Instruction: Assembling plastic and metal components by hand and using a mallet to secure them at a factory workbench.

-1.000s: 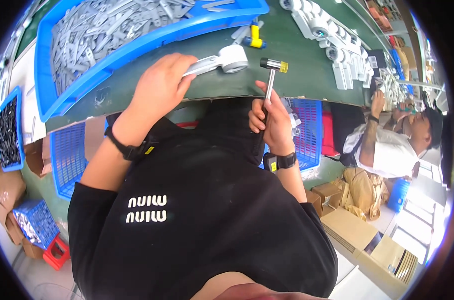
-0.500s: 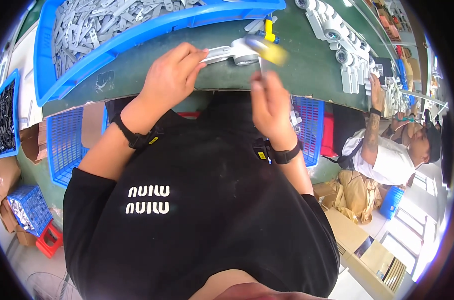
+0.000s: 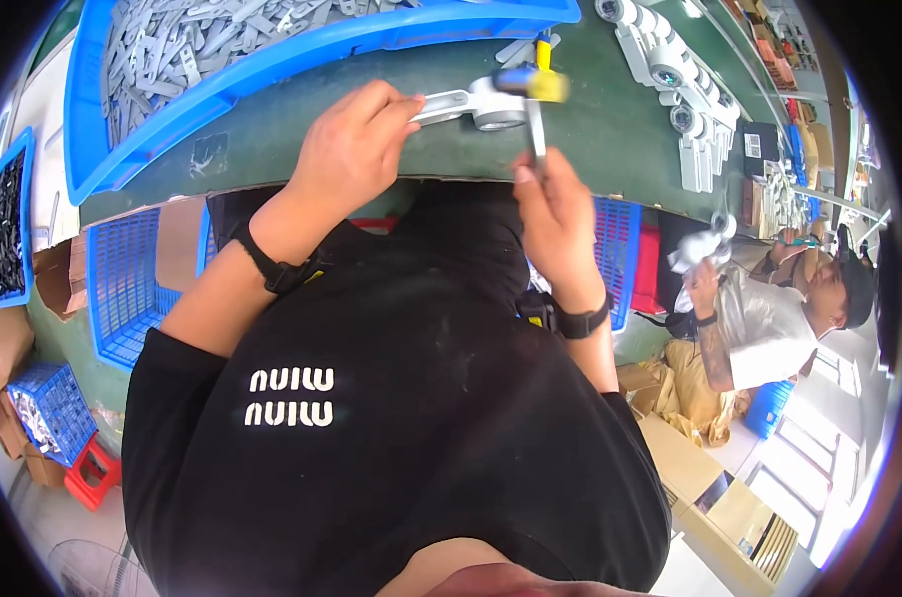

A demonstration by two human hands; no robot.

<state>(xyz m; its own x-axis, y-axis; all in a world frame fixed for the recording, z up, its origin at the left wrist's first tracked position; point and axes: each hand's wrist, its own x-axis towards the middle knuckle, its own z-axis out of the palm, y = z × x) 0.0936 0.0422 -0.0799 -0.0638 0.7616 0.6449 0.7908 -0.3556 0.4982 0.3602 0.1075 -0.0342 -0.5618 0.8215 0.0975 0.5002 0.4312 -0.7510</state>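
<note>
My left hand [image 3: 357,139] pinches the flat arm of a white plastic camera-like housing [image 3: 489,103], whose round lens end lies on the green table. In my right hand [image 3: 558,214] is the metal handle of a mallet [image 3: 537,88]. Its head, dark at one end and yellow at the other, is smeared by motion and sits right by the lens end of the housing. I cannot tell whether the two touch. A yellow tool [image 3: 544,55] lies just beyond, beside a few loose grey strips.
A blue tray [image 3: 322,62] heaped with flat grey parts stands far left on the green table [image 3: 242,149]. Assembled white housings [image 3: 670,75] are lined up far right. At the right a co-worker [image 3: 769,328] holds a white piece. Blue baskets [image 3: 123,284] stand below the table edge.
The mallet head has shifted slightly, its handle now more visible, and my right hand has moved a little right and nearer. The co-worker's hand has come back from the table with a white piece.
</note>
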